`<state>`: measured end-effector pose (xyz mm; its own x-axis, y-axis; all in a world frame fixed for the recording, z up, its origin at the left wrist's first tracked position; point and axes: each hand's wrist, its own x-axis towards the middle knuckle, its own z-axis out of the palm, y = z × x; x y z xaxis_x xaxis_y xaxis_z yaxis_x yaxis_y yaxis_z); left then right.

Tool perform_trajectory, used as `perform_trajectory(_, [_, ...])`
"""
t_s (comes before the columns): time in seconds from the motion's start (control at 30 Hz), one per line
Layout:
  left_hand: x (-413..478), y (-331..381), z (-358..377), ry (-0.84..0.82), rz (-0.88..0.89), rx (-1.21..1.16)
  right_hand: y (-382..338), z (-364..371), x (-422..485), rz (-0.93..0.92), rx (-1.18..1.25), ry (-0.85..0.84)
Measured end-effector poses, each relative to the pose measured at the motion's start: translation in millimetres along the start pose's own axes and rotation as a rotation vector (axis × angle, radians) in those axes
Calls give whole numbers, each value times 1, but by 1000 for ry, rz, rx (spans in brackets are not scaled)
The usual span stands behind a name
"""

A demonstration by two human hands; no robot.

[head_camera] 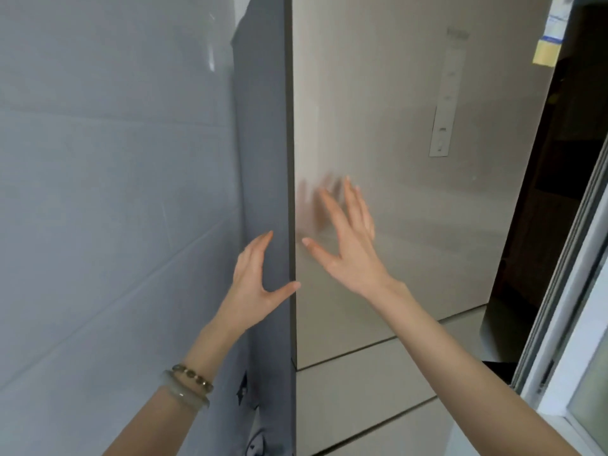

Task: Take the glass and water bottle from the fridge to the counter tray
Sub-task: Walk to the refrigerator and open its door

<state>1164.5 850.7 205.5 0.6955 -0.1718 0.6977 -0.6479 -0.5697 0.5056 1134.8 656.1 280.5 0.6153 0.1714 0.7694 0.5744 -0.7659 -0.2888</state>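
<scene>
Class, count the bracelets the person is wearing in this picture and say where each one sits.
2. Both are on the left wrist: a beaded bracelet nearer the left hand, and a pale bangle just behind it. The right wrist shows none.

- The fridge door, glossy beige, fills the frame from twelve to three o'clock, shut.
- The left hand sits near centre, fingers spread along the fridge's grey side panel, thumb at the front edge.
- The right hand, at about four o'clock from centre, is splayed against the door, its reflection beside it.
- Two bracelets ring the left wrist at seven o'clock.
- A window frame runs down at four o'clock.
</scene>
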Motion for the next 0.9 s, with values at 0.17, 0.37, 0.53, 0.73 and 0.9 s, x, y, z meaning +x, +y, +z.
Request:
perform_trajectory(0.17, [4, -9, 15, -95, 24, 133, 1, 10, 11, 13, -118, -93])
perform_trajectory(0.37, [2, -7, 25, -121, 9, 45, 6, 10, 8, 13, -116, -104])
perform_trajectory(0.53, [3, -5, 28, -93, -30, -48, 3, 10, 8, 32, -111, -120])
perform_trajectory(0.73, [6, -5, 27, -157, -55, -136, -2, 9, 6, 68, -109, -158])
perform_trajectory(0.9, [6, -7, 21, -201, -48, -165, -5, 3, 4, 76, -117, -209])
